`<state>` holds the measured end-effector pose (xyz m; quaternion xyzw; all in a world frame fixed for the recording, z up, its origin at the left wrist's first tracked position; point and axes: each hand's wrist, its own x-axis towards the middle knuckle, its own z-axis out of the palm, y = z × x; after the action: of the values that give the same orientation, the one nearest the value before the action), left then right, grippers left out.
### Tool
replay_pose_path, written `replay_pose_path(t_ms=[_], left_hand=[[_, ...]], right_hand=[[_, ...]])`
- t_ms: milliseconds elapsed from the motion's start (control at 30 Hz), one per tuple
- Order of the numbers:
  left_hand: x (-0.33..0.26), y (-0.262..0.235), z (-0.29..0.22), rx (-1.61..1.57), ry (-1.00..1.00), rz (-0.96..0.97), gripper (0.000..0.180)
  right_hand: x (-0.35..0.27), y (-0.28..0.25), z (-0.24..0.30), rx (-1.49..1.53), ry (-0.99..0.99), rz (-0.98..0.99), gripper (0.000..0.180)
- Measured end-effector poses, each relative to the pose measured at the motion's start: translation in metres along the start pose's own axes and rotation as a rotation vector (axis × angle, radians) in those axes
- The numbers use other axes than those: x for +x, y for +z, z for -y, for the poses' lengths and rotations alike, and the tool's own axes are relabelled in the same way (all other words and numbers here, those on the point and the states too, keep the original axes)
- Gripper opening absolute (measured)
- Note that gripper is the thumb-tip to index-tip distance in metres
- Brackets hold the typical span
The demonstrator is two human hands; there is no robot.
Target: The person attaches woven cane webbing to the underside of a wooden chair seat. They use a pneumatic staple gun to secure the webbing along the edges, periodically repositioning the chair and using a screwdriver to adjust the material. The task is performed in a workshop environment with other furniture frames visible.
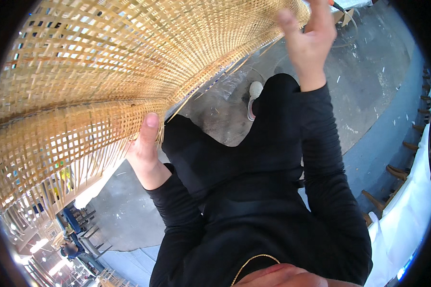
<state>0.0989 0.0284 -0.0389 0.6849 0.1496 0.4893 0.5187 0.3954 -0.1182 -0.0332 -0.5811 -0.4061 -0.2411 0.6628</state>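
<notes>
A wide sheet of woven cane webbing [115,52], straw-coloured and open-meshed, fills the upper left. It bends along a crease, and loose strands fringe its lower edge. My left hand [146,150] grips that edge near the crease, thumb on top and the other fingers hidden beneath. Up at the webbing's far right end is my right hand [311,45], its thumb and forefinger apart. Its fingertips overlap the webbing or run out of the picture, and I see nothing held between them.
Below the webbing, a grey concrete floor [373,71] carries small scraps and clear plastic film [225,88]. A tool with an orange-and-black handle [337,5] lies at the upper right. Wooden legs and white sheeting [397,225] line the right side. Another person [72,248] is at the far lower left.
</notes>
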Motion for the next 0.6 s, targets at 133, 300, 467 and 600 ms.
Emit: replay_pose_path(t_ms=[133,300,467,600], left_hand=[[-0.002,-0.001,-0.004,-0.014,-0.086,-0.005,0.079],[-0.004,-0.001,-0.003,-0.004,-0.081,-0.020,0.078],[-0.003,-0.003,0.001,0.007,-0.078,-0.010,0.079],[-0.006,-0.004,-0.001,-0.032,-0.086,-0.036,0.077]], right_hand=[[-0.008,-0.013,-0.015,-0.215,-0.109,0.175,0.095],[0.000,-0.016,-0.015,-0.181,0.022,0.290,0.089],[0.008,-0.021,-0.038,0.007,0.057,0.411,0.072],[0.015,-0.027,-0.035,0.100,0.128,0.518,0.068]])
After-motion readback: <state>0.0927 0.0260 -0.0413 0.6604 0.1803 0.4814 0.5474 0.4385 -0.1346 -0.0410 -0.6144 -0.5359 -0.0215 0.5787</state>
